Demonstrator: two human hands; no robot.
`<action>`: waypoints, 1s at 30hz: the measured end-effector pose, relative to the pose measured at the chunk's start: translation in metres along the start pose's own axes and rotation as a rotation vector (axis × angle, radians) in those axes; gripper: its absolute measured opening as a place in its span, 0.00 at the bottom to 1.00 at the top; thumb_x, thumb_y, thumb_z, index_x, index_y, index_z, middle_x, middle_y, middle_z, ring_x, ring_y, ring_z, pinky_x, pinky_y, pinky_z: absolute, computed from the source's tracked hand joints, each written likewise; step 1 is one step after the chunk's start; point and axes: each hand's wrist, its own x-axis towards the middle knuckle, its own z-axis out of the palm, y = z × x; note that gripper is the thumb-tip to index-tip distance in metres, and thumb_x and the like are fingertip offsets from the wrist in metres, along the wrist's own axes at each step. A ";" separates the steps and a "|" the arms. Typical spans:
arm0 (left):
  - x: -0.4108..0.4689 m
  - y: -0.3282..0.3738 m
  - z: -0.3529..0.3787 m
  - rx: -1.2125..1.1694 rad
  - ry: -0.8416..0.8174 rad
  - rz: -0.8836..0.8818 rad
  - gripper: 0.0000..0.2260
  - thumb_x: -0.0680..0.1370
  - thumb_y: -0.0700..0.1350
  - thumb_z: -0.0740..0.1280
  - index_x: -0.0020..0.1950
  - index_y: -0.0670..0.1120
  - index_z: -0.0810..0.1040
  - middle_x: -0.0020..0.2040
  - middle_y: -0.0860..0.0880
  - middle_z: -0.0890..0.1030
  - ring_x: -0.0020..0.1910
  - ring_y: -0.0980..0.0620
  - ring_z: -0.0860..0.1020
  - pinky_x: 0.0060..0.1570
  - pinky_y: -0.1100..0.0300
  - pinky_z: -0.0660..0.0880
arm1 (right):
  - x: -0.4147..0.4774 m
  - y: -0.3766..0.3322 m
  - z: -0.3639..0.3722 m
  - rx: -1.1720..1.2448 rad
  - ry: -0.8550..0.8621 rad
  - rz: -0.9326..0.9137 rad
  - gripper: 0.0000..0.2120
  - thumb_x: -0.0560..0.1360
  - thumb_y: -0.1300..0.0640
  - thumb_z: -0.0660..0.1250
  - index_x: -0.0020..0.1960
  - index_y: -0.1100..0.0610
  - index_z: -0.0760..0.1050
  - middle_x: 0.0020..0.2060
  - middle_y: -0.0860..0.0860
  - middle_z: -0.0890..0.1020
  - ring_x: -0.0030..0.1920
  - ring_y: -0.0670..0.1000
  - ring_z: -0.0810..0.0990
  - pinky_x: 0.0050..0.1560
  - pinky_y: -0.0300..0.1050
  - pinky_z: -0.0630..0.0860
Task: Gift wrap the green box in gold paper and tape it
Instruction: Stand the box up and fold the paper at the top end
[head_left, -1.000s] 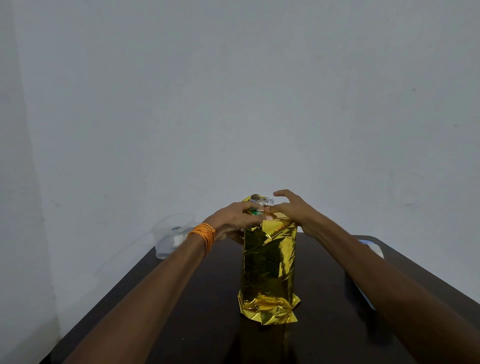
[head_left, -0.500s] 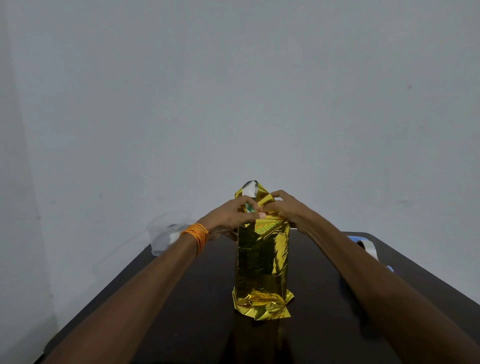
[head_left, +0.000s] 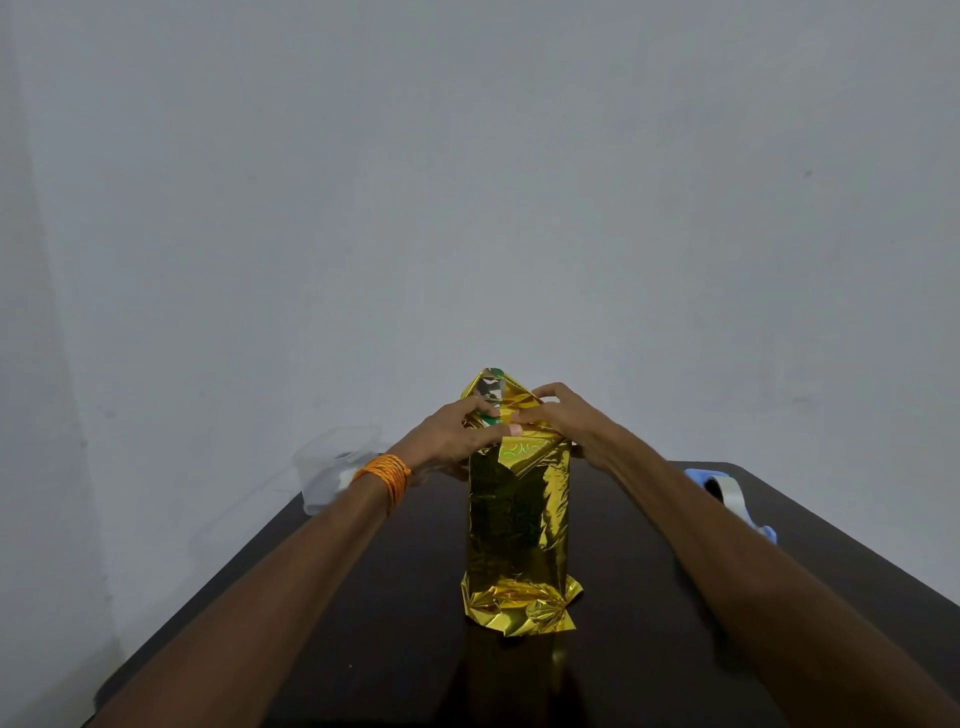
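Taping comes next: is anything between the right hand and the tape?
Nothing visible does. The tape lies on the table beside the right forearm, while the right hand holds the paper at its top fold.

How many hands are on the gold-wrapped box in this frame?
2. The left hand grips the gold paper at the parcel's top left; the right hand grips its folded flap at the top right. Neither is hidden.

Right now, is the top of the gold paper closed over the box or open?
Open: a flap of the gold paper stands up, the green box shows beneath; left hand and right hand hold it.
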 end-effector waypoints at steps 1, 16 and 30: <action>0.001 0.000 -0.001 -0.001 -0.009 -0.005 0.22 0.73 0.58 0.73 0.63 0.53 0.74 0.67 0.52 0.67 0.60 0.45 0.75 0.51 0.45 0.82 | 0.001 0.001 0.001 0.013 0.011 0.004 0.26 0.72 0.52 0.76 0.65 0.52 0.68 0.55 0.58 0.80 0.49 0.54 0.82 0.42 0.45 0.77; -0.014 0.011 -0.003 0.124 0.074 0.177 0.16 0.79 0.55 0.67 0.66 0.54 0.75 0.67 0.50 0.73 0.60 0.51 0.73 0.53 0.59 0.74 | -0.006 0.005 -0.009 0.088 0.098 0.034 0.27 0.69 0.41 0.74 0.59 0.59 0.77 0.55 0.60 0.83 0.45 0.53 0.82 0.41 0.45 0.77; -0.017 0.049 -0.008 0.378 0.343 0.312 0.28 0.81 0.64 0.55 0.44 0.43 0.84 0.45 0.46 0.83 0.48 0.49 0.80 0.52 0.51 0.73 | -0.059 0.012 -0.073 0.013 0.219 -0.044 0.27 0.77 0.49 0.71 0.70 0.56 0.64 0.59 0.58 0.77 0.56 0.54 0.79 0.51 0.46 0.79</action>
